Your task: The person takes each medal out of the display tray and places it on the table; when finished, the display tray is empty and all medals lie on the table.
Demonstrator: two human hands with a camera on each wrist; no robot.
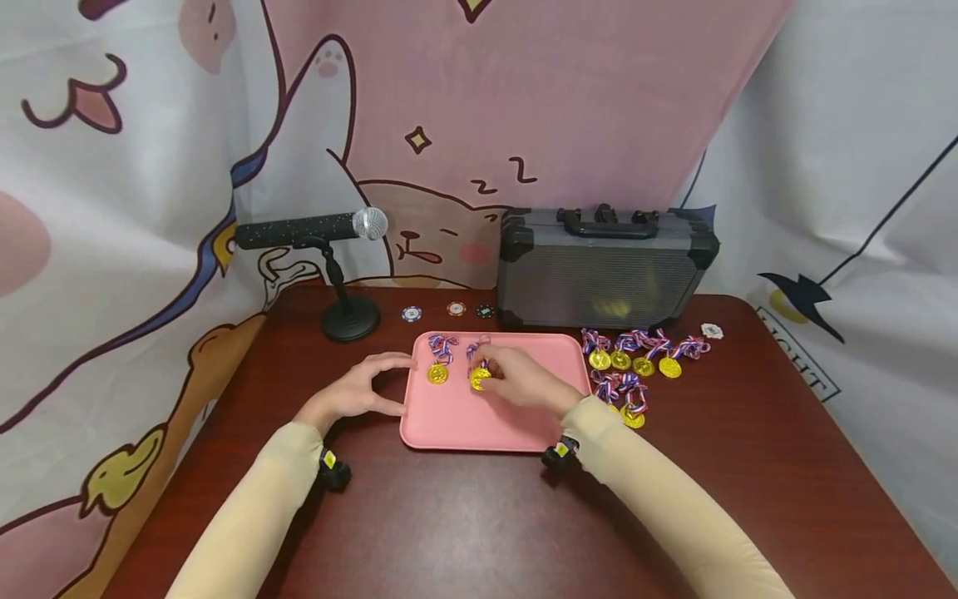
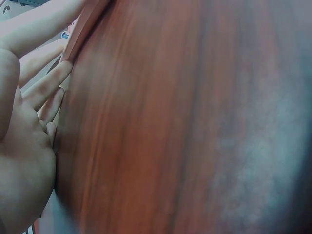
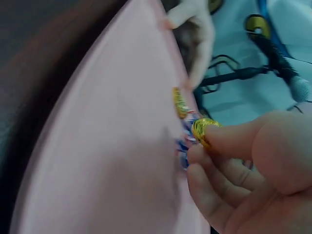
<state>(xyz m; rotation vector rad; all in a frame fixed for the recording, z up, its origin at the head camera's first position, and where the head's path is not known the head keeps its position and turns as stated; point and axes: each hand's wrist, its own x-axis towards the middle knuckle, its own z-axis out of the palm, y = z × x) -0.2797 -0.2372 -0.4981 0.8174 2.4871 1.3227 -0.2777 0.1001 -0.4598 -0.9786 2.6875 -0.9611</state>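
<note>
A gold medal [image 1: 479, 381] on a striped ribbon is pinched between the thumb and fingers of my right hand [image 1: 526, 380], over the pink tray [image 1: 471, 426]. In the right wrist view the thumb presses on the held medal's [image 3: 202, 129] gold face. To its left, another gold medal [image 1: 437, 373] lies on the tray, its red, white and blue ribbon [image 1: 443, 348] bunched toward the far edge. My left hand [image 1: 353, 389] spreads its fingers and thumb at the tray's left rim. The left wrist view shows those fingers [image 2: 46, 87] extended beside the dark wood.
Several more medals [image 1: 642, 366] with ribbons lie right of the tray, two rows deep. A dark grey case [image 1: 599, 279] stands behind it, and a microphone [image 1: 307, 231] on a stand is at back left. Poker chips [image 1: 411, 314] lie along the back of the table [image 1: 441, 524].
</note>
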